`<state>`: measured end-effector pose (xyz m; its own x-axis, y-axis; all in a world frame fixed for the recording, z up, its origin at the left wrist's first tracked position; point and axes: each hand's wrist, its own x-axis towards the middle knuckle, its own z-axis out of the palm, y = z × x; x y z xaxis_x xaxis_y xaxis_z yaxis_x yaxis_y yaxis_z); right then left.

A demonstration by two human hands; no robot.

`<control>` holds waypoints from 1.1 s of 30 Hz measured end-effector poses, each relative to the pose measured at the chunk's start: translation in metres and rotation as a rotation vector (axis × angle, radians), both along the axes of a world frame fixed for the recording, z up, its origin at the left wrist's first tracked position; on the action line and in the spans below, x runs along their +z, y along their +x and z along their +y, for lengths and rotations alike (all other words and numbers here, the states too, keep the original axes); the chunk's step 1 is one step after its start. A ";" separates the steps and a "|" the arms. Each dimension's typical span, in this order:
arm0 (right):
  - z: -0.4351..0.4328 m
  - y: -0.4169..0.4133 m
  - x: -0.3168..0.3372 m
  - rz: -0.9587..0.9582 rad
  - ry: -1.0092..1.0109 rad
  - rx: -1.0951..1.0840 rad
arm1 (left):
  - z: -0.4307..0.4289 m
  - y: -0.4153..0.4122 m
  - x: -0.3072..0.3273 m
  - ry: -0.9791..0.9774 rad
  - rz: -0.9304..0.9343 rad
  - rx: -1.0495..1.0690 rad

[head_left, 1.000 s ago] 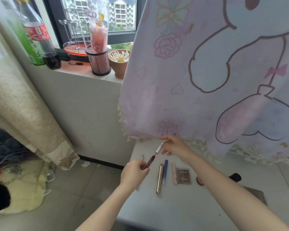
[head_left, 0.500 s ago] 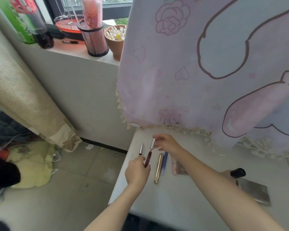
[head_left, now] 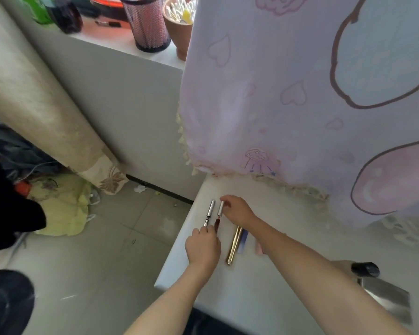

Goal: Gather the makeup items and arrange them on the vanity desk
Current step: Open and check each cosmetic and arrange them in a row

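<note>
A red lip gloss tube (head_left: 218, 215) with a silver cap lies lengthwise near the left edge of the white vanity desk (head_left: 271, 281). My right hand (head_left: 237, 210) pinches its silver cap end. My left hand (head_left: 203, 245) grips its lower red end. Just left of it lies a silver tube (head_left: 209, 212). To the right lie a gold tube (head_left: 233, 245), a blue pen-like stick (head_left: 243, 239) and a pink stick (head_left: 258, 249), partly hidden under my right forearm.
A pink cartoon-print cloth (head_left: 300, 97) hangs over the desk's back. A black-capped item (head_left: 364, 269) and a silver case (head_left: 385, 298) sit at the right. On the windowsill stand a mesh cup (head_left: 148, 22), a pot of cotton swabs (head_left: 179, 18) and bottles. Floor and a curtain lie left.
Both hands have lowered the red lip gloss from the air down to the desk beside the silver tube. The camera has tilted downward and closer.
</note>
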<state>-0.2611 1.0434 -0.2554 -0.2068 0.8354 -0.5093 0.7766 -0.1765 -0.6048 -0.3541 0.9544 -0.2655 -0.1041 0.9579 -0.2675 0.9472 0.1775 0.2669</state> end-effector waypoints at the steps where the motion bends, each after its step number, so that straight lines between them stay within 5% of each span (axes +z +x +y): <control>1: 0.001 0.001 0.000 -0.044 0.011 0.067 | 0.000 0.000 -0.001 -0.010 0.004 -0.006; 10: 0.005 0.008 0.006 -0.205 0.026 0.304 | 0.002 0.004 -0.005 -0.024 0.073 -0.055; 18: -0.006 0.041 0.015 -0.101 0.059 0.050 | -0.006 0.000 0.000 -0.006 0.139 -0.066; 33: -0.070 0.075 0.032 -0.116 0.183 -0.184 | -0.028 0.019 0.003 -0.140 -0.108 -0.043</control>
<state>-0.1861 0.9736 -0.2234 0.0080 0.9338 -0.3577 0.8075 -0.2171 -0.5485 -0.3347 0.9268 -0.2628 -0.0270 0.9135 -0.4059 0.9219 0.1797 0.3431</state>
